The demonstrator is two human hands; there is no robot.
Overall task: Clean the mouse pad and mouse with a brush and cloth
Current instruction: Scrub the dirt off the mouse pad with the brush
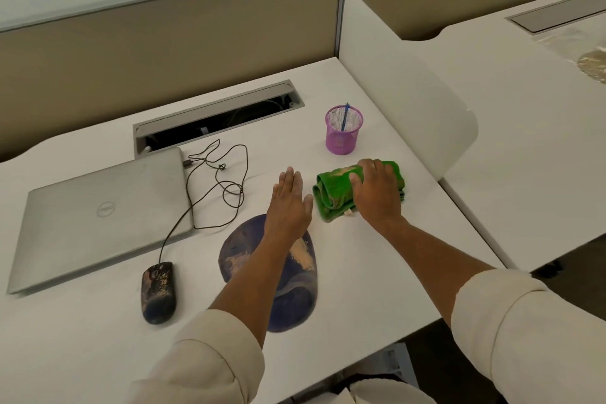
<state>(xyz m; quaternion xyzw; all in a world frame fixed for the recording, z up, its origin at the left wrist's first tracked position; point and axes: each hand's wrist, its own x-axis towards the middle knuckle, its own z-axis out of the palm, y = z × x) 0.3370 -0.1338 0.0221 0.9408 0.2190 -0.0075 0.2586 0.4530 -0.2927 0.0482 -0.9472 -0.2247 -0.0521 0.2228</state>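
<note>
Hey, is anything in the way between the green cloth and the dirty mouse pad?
Only the person's own left hand, held open over the bare white desk between the folded green cloth and the dark blue oval mouse pad. The right hand rests on the cloth.

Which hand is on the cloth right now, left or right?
The right hand: it rests on top of the rolled green cloth. The left hand is flat and open beside it, holding nothing.
</note>
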